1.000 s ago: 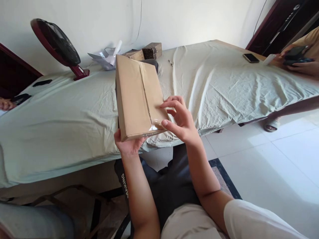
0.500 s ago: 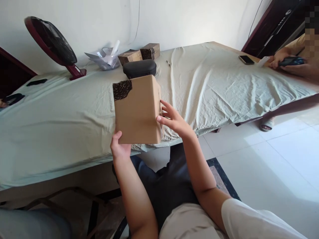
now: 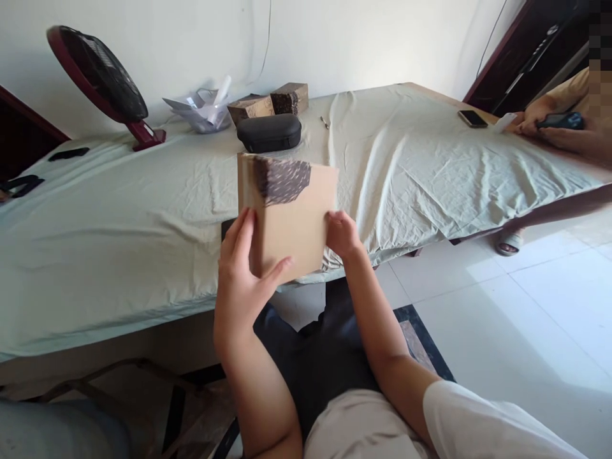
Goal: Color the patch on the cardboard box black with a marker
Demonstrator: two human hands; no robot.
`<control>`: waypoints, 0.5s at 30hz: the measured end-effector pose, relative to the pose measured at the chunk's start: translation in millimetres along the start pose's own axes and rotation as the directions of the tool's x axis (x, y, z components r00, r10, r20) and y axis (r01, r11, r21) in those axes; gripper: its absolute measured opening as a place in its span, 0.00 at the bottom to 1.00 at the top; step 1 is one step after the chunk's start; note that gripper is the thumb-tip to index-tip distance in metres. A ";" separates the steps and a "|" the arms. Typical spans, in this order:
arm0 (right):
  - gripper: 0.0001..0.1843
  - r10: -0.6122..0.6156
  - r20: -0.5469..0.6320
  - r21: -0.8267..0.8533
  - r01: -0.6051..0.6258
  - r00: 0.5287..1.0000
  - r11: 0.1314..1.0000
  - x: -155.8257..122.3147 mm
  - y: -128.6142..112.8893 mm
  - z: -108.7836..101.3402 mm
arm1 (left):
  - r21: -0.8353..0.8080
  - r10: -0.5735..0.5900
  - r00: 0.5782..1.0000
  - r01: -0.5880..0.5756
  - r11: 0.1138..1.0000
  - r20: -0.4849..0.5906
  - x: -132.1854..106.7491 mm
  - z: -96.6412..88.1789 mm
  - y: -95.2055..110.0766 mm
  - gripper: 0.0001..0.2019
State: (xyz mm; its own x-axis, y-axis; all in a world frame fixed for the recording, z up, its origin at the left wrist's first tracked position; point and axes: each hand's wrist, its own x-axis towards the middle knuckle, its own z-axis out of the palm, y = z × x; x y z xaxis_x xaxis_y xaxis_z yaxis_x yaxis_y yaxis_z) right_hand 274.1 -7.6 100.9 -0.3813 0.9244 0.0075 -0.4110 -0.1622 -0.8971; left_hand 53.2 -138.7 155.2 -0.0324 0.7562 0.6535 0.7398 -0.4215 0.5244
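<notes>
A brown cardboard box [image 3: 299, 229] with a dark scribbled patch at its upper left is held up in front of me, over the table's near edge. My left hand [image 3: 241, 268] rests along its left side, thumb on the front face and fingers on the side face. At the right edge, my right hand [image 3: 343, 234] is closed on the box, its thumb at the front and the other fingers hidden behind. Just beyond the box lies a black zippered case [image 3: 268, 132].
A table with a pale green cloth [image 3: 157, 255] spans the view. Along the back are a dark red fan [image 3: 98, 76], a plastic basket [image 3: 205, 118] with papers, and cardboard boxes [image 3: 253, 107]. A phone [image 3: 472, 118] lies at right, near another person's hands [image 3: 549, 121] holding a dark device.
The box has turned, so its dark patch has swung right and its left side shows. My left hand has moved up its side; my right hand has closed on the right edge.
</notes>
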 end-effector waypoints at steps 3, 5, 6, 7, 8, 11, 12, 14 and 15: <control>0.38 -0.115 0.112 -0.034 0.119 0.987 0.992 -7.9 -8.1 -7.7 | -0.043 -0.107 0.994 0.107 0.993 -0.009 -4.9 5.3 -11.8 0.46; 0.43 -0.154 0.130 -0.022 0.158 0.980 0.987 -11.2 -9.2 -9.1 | -0.119 -0.166 0.986 0.168 0.979 0.026 -7.8 9.4 -16.0 0.49; 0.46 -0.159 0.123 -0.022 0.163 0.980 0.986 -11.9 -8.5 -8.4 | -0.158 -0.191 0.980 0.197 0.968 0.048 -8.6 11.6 -16.7 0.51; 0.49 -0.159 0.118 -0.027 0.164 0.980 0.986 -12.0 -7.2 -7.0 | -0.190 -0.213 0.975 0.222 0.956 0.066 -9.0 13.7 -16.9 0.55; 0.51 -0.160 0.118 -0.035 0.166 0.980 0.986 -11.6 -5.7 -5.5 | -0.219 -0.227 0.970 0.240 0.946 0.081 -8.9 15.5 -17.0 0.58; 0.52 -0.178 0.126 -0.037 0.184 0.976 0.982 -8.8 -1.9 -2.1 | -0.301 -0.242 0.959 0.276 0.913 0.145 -7.1 19.6 -20.4 0.55; 0.50 -0.184 0.130 -0.031 0.189 0.974 0.981 -7.8 -1.2 -1.7 | -0.328 -0.253 0.953 0.295 0.897 0.165 -6.5 20.9 -22.7 0.50; 0.48 -0.189 0.124 -0.032 0.194 0.974 0.981 -6.0 -0.4 -1.1 | -0.368 -0.293 0.939 0.340 0.866 0.179 -5.6 24.7 -27.6 0.43; 0.47 -0.186 0.117 -0.040 0.191 0.976 0.981 -5.3 0.0 -0.6 | -0.376 -0.315 0.934 0.356 0.856 0.168 -5.3 27.3 -29.5 0.42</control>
State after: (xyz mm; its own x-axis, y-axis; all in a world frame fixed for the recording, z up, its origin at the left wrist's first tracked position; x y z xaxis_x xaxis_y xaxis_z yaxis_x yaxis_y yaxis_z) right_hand 276.7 -12.3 100.6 -0.3928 0.8915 0.2257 -0.4426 0.0319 -0.8962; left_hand 49.9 -116.7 121.4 -0.1502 0.9234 0.3533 0.3690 -0.2792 0.8865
